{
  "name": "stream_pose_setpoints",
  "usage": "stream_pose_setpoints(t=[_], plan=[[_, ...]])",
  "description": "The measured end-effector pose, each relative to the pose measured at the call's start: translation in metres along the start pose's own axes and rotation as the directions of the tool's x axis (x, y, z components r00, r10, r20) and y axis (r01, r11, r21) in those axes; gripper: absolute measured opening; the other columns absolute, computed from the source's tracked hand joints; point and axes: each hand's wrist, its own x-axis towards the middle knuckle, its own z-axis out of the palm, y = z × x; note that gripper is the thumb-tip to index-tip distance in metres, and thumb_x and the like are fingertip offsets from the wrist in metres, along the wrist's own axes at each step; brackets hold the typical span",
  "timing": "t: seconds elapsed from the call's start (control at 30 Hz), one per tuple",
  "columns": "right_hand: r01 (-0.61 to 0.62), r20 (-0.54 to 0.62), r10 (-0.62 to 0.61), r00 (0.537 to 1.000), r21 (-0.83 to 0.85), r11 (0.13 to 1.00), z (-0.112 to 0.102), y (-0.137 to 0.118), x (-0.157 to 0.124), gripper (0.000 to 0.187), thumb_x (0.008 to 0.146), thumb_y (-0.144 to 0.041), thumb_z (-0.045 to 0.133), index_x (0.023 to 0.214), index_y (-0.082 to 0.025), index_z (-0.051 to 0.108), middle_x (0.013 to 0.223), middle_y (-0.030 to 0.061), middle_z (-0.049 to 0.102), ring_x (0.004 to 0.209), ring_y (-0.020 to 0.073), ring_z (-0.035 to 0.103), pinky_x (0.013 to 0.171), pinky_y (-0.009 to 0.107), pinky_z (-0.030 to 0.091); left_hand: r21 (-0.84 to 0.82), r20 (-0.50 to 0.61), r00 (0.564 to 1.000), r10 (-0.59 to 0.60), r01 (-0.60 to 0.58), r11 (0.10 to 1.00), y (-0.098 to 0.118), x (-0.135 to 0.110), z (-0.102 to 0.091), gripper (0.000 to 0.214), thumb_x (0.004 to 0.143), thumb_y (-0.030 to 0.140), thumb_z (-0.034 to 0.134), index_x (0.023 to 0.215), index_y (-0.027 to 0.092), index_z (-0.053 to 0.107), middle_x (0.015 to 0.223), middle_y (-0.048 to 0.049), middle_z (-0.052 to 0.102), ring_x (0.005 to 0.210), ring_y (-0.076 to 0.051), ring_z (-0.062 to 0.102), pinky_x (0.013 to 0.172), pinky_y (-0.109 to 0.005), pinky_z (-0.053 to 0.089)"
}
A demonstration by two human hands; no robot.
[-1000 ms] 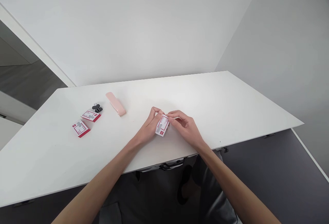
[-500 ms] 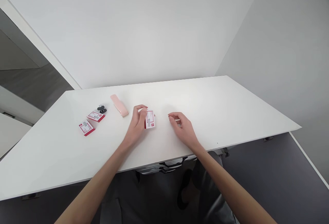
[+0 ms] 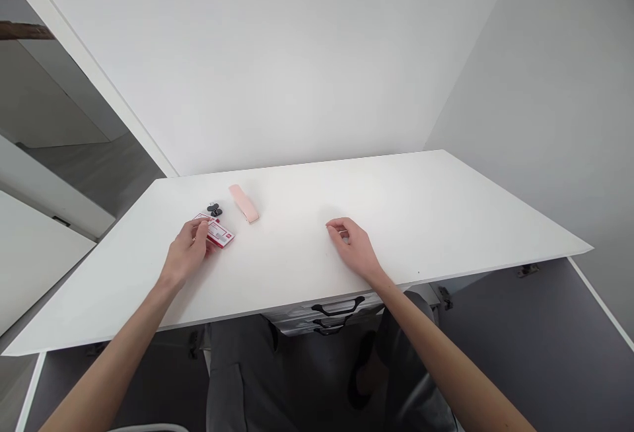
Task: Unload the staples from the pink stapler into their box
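My left hand rests at the left of the white table, fingers closed on a small red and white box that lies flat on the tabletop. The corner of another such box peeks out just behind my fingers. My right hand sits near the table's middle. Its fingers are curled in a loose pinch, and whether they hold anything is hidden.
A pink stapler lies just beyond the box, with small black clips to its left. Drawer handles show under the table's near edge. White walls enclose the back and right.
My left hand carried the box leftward from the table's middle to beside the other boxes and clips. My right hand let go of it and stayed in place. The view shifted left.
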Motion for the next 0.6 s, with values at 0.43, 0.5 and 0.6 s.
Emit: stream_pose_setpoints(t=[0.43, 0.5, 0.6], plan=[[0.006, 0.011, -0.006, 1.000, -0.014, 1.000, 0.001, 0.000, 0.000, 0.025, 0.098, -0.041, 0.054, 0.106, -0.023, 0.069, 0.109, 0.0063, 0.075, 0.095, 0.0217, 0.068, 0.076, 0.034, 0.053, 0.576, 0.100, 0.968, 0.230, -0.245, 0.780, 0.013, -0.026, 0.006, 0.048, 0.097, 0.053, 0.044, 0.135, 0.030, 0.064, 0.145, -0.0060, 0.064, 0.100, -0.030, 0.070, 0.080, -0.042, 0.054], [0.011, 0.012, -0.011, 1.000, -0.015, 1.000, 0.001, -0.001, 0.000, 0.025, 0.098, -0.041, 0.053, 0.105, -0.023, 0.069, 0.109, 0.0062, 0.075, 0.093, 0.0214, 0.068, 0.076, 0.034, 0.053, 0.580, 0.105, 0.951, 0.290, -0.295, 0.759, 0.009, -0.026, 0.003, 0.043, 0.098, 0.046, 0.043, 0.130, 0.033, 0.067, 0.144, -0.0027, 0.066, 0.094, -0.026, 0.071, 0.075, -0.038, 0.054], [0.024, 0.012, -0.024, 1.000, -0.025, 0.999, 0.001, -0.002, 0.000, 0.024, 0.098, -0.040, 0.053, 0.104, -0.023, 0.069, 0.107, 0.0058, 0.074, 0.091, 0.0208, 0.067, 0.075, 0.033, 0.053, 0.590, 0.082, 0.919, 0.385, -0.356, 0.724, 0.002, -0.032, 0.000, 0.043, 0.098, 0.035, 0.040, 0.129, 0.032, 0.069, 0.141, -0.0010, 0.067, 0.086, -0.021, 0.071, 0.066, -0.033, 0.051]])
